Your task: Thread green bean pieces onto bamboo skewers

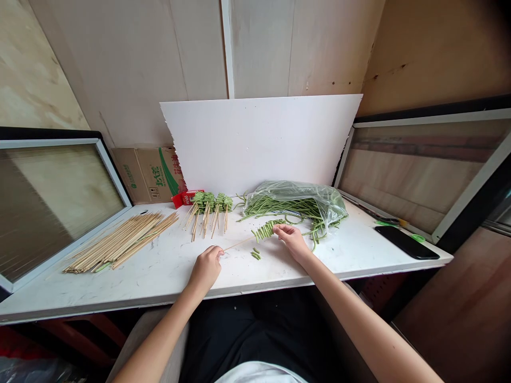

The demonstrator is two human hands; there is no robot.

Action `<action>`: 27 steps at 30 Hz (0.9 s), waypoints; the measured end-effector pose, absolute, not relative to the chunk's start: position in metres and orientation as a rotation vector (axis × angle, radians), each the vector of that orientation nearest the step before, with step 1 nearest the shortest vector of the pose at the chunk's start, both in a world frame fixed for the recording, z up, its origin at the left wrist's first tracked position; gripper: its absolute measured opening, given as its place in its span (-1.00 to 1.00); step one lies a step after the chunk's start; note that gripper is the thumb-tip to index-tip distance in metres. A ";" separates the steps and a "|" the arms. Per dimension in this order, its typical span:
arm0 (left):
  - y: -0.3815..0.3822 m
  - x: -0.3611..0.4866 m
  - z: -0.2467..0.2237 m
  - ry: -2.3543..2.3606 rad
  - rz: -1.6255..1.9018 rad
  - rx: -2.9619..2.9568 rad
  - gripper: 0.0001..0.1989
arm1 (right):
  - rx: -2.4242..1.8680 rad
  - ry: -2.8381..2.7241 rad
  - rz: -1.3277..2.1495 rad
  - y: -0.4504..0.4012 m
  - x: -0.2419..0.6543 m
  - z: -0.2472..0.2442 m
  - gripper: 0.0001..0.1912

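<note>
My left hand is closed around the bare end of a bamboo skewer. Cut pieces of long green bean are threaded side by side along the skewer's other half. My right hand pinches the bean pieces near that far end, its fingertips covering part of them. A few loose bean pieces lie on the white table below the skewer. Behind my right hand, whole long beans spill from a clear plastic bag.
Finished bean skewers lie stacked at the back, beside a red packet. A pile of bare skewers is at the left. A black phone rests near the right edge. A white board and a cardboard box stand behind.
</note>
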State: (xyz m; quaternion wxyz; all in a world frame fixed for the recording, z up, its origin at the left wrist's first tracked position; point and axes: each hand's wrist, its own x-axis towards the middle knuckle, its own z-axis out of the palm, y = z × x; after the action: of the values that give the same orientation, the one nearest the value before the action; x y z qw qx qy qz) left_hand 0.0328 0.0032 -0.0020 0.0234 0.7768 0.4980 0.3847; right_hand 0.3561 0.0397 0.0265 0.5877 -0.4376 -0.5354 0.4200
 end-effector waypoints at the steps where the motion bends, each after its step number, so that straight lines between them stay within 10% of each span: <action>1: 0.003 0.033 -0.002 1.542 1.198 2.400 -0.68 | -1.023 -1.247 0.984 0.040 0.356 0.026 -0.63; 27: 0.008 0.029 -0.007 1.577 1.311 2.372 -0.69 | -1.237 -2.135 0.204 0.014 0.312 0.026 -0.87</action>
State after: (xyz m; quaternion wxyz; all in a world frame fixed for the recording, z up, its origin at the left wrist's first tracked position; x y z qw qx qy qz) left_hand 0.0295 0.0080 -0.0067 0.0031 0.7564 0.5028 0.4183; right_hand 0.3125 0.0141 0.0264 0.3265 -0.4723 -0.8151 0.0778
